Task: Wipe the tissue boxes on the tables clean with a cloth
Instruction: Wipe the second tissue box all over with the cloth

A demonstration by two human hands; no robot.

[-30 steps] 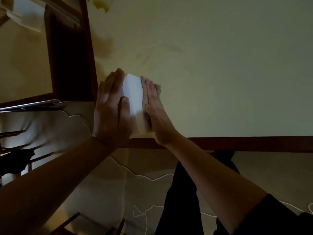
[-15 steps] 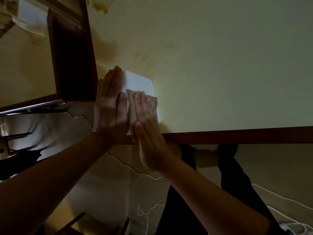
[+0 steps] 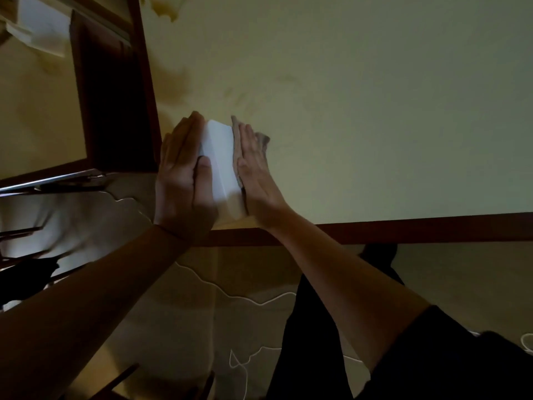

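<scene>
Nearest you, your two bare forearms reach forward from the bottom of the view, the right one coming out of a dark sleeve (image 3: 461,356). Below them lies a pale floor (image 3: 173,313) crossed by a thin white cord (image 3: 230,295), and your dark trouser leg (image 3: 311,327) shows between the arms.

Further out runs the dark wooden edge (image 3: 403,228) of the table (image 3: 375,111), whose top is pale and yellowish. The white tissue box (image 3: 220,166) stands on that top, just beyond the near edge and close to the table's left side.

Your left hand (image 3: 183,180) holds the box by its left face: the fingers lie long and straight along that side, and the thumb (image 3: 205,174) bends over onto the top, so the box is clasped between thumb and fingers.

Your right hand (image 3: 256,174) lies flat against the right face of the box, fingers straight and close together, pressing a brownish cloth (image 3: 264,138) between palm and box. A corner of the cloth sticks out past the fingertips, and a strip of it shows along the box's right edge. Whether the thumb hooks the cloth you cannot tell.

Beyond and to the left, a dark wooden chair frame (image 3: 115,96) stands beside the table.
</scene>
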